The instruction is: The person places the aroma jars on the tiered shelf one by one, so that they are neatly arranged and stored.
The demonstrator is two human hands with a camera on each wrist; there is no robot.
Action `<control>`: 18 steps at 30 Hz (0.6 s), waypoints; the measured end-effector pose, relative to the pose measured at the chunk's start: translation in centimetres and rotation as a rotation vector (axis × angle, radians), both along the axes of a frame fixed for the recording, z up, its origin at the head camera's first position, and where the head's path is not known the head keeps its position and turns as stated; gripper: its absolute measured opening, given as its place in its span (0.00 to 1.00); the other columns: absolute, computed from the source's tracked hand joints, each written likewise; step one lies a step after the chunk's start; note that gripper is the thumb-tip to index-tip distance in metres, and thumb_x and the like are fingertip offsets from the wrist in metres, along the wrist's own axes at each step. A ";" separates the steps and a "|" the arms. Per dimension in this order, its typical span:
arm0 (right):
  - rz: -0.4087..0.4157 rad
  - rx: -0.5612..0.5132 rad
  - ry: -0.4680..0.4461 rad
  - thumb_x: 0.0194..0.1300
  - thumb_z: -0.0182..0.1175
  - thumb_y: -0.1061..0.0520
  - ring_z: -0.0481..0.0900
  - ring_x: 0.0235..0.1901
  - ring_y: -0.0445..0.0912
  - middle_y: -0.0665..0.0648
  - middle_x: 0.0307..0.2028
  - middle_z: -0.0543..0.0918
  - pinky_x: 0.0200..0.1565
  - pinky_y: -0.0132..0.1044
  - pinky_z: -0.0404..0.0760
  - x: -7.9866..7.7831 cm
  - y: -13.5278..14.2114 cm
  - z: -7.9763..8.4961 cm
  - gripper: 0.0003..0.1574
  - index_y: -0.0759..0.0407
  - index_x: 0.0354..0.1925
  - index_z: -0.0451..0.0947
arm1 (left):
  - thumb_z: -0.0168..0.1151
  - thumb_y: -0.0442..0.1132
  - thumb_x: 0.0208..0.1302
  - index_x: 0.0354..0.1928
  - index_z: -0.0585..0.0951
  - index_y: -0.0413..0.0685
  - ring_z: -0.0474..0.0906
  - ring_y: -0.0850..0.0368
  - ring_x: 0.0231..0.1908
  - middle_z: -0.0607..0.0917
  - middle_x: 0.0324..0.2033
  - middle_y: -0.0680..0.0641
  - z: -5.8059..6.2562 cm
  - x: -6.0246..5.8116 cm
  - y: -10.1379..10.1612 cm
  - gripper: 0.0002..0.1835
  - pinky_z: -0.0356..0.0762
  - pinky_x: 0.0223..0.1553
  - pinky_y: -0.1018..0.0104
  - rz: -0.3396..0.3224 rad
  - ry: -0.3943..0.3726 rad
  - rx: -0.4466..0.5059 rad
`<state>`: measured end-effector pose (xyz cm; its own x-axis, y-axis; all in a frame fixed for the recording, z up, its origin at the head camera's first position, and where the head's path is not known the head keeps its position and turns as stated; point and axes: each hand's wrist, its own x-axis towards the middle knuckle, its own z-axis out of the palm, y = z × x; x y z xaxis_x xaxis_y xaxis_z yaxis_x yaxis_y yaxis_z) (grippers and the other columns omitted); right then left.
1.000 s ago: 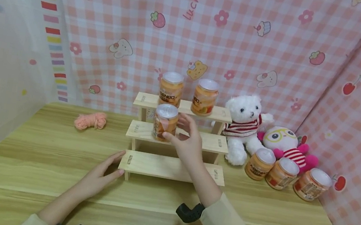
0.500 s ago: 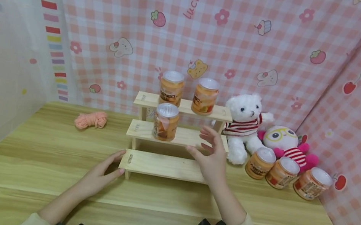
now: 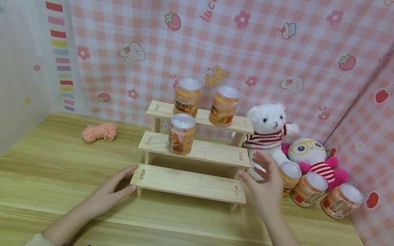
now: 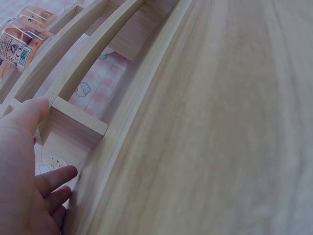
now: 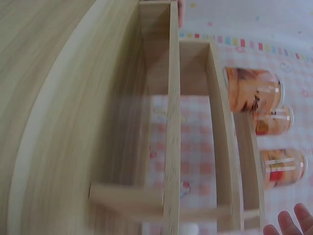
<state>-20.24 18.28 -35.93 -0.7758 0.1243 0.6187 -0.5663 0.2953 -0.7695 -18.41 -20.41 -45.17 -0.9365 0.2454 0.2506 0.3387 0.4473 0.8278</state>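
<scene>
A three-step wooden display stand (image 3: 188, 183) faces me. On its top step are two orange-labelled cans (image 3: 187, 98) with pale lids, and one can (image 3: 181, 135) stands upright on the left of the middle step. At the left end of the lowest step, my left hand (image 3: 107, 194) holds the board's end, thumb at the front corner and a finger at the back one. In the left wrist view the thumb (image 4: 29, 115) meets the board while other fingers hang loosely beside the leg. My right hand (image 3: 265, 187) is in the air right of the stand, fingers apart, holding nothing.
Three more cans (image 3: 308, 190) stand in a row at the right, the nearest partly behind my right hand. Behind them sit a white teddy bear (image 3: 267, 122) and a pink plush doll (image 3: 308, 153). A peach yarn skein (image 3: 100, 132) lies at the left back.
My right hand has let go of the can on the middle step and moved right, past the stand's end toward the row of cans. My left hand has stayed in place.
</scene>
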 end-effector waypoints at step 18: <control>-0.305 0.134 -0.038 0.46 0.72 0.75 0.74 0.50 0.37 0.40 0.47 0.76 0.48 0.23 0.72 1.2 9.9 0.4 0.41 0.66 0.59 0.71 | 0.58 0.48 0.69 0.73 0.60 0.55 0.61 0.41 0.65 0.72 0.61 0.40 -0.4 -0.2 -0.3 0.33 0.52 0.62 0.37 0.005 -0.015 -0.011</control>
